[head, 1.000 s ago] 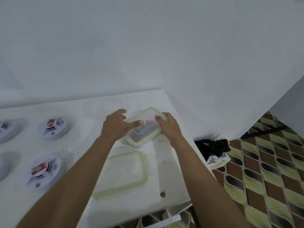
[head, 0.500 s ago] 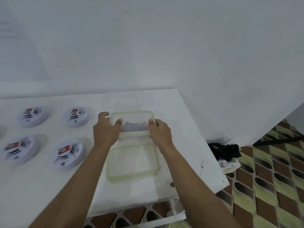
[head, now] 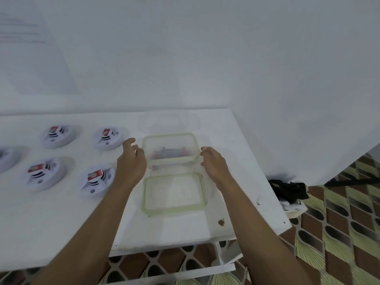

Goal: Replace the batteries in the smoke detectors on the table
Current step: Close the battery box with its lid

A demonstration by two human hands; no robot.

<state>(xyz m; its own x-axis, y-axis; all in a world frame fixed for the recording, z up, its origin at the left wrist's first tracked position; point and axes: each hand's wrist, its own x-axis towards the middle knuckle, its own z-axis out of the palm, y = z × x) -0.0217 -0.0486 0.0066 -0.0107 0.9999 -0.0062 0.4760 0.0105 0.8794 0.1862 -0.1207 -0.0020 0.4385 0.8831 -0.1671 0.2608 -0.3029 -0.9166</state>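
Note:
A clear box with a green rim [head: 170, 161] stands on the white table [head: 61, 223], with several dark batteries [head: 169, 152] lying inside. Its green-rimmed lid [head: 173, 192] lies flat just in front of it. My left hand [head: 131, 161] is at the box's left side, fingers loosely spread and about touching the rim. My right hand [head: 213, 165] sits just off the right side, a small gap from the rim. Several white smoke detectors lie to the left, each showing a red-and-white battery: [head: 108, 138], [head: 58, 136], [head: 95, 179], [head: 44, 175].
Another clear container [head: 168, 122] stands behind the box near the wall. A further detector [head: 6, 161] is cut off at the left edge. The table's right edge runs close to my right arm; a black cloth [head: 287, 188] lies on a low surface beyond it, above patterned floor.
The box was gripped between both hands and swung square behind the lid. Now it rests on the table and both hands have eased off its sides.

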